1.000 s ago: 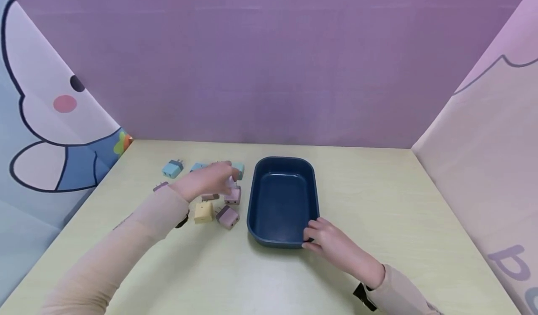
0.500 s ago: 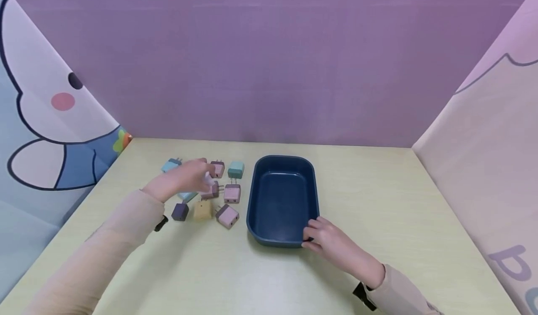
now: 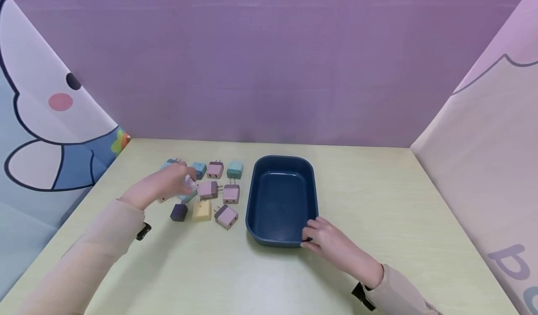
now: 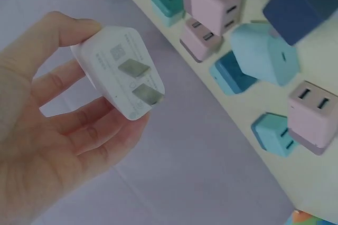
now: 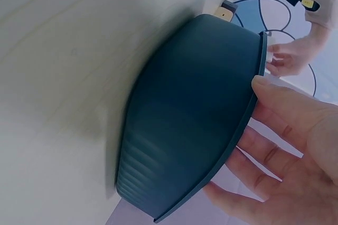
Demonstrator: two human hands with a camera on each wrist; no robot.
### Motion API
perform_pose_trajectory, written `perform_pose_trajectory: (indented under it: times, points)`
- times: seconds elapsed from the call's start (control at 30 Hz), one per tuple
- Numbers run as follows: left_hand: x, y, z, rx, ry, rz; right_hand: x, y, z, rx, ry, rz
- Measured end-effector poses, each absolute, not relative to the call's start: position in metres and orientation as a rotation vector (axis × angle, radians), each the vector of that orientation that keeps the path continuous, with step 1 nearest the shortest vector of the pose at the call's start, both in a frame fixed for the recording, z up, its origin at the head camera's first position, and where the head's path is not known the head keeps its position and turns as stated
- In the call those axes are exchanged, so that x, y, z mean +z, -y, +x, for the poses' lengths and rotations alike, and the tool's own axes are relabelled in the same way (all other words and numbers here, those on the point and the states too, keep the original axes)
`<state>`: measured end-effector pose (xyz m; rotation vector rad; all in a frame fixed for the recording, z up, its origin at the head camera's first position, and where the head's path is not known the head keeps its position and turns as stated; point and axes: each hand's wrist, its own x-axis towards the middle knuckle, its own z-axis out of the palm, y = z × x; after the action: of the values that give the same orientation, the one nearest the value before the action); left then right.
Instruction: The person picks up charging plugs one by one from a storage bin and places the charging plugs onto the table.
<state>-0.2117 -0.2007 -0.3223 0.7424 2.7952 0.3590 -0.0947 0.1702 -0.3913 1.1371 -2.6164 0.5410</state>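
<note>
My left hand (image 3: 168,182) pinches a white charger plug (image 4: 108,64) between thumb and fingers, its two flat prongs facing the left wrist camera. The hand hovers above the left side of a group of chargers and hides part of them. Around it lie a pink charger (image 3: 208,190), a yellow charger (image 3: 202,211), a dark navy charger (image 3: 179,212), a teal charger (image 3: 235,169) and several others. My right hand (image 3: 332,245) grips the near right corner of a dark blue tray (image 3: 281,207), thumb and fingers on its rim. Nothing lies in the tray.
The pale wooden table (image 3: 378,203) carries everything. A purple backdrop (image 3: 269,72) rises behind it, with a cartoon-printed panel (image 3: 38,95) on the left and a pale panel (image 3: 496,165) on the right. Chargers stand close to the tray's left side.
My left hand has moved leftward over the chargers with the white charger plug, uncovering the pink and blue chargers behind it. The right hand stays on the tray's corner.
</note>
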Motion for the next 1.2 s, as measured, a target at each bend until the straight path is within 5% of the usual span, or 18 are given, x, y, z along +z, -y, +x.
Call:
perform_pose_trajectory:
  times: [1.2]
  points:
    - [-0.361, 0.260, -0.214, 0.361, -2.694, 0.456, -0.393, -0.172, -0.095, 0.541, 2.643, 1.128]
